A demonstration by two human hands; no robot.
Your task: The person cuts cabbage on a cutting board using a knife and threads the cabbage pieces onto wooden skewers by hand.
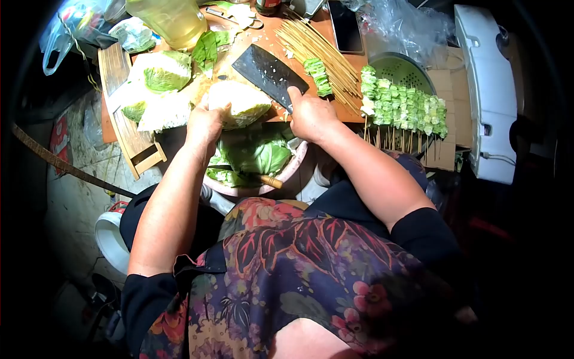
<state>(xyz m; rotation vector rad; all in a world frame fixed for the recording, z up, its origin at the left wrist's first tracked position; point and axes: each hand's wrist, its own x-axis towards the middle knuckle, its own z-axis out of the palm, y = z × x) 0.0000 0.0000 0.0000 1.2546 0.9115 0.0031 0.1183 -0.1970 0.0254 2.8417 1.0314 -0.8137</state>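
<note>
Cabbage lies at the near edge of the worktop, left hand clamped on its left side, right hand wrapped round the cleaver handle (a broad blade), where safe control wants fingers tucked clear.

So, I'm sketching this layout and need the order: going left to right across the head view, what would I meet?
Blue bag, leftmost cabbage, left hand, right hand, colander, white panel.
</note>
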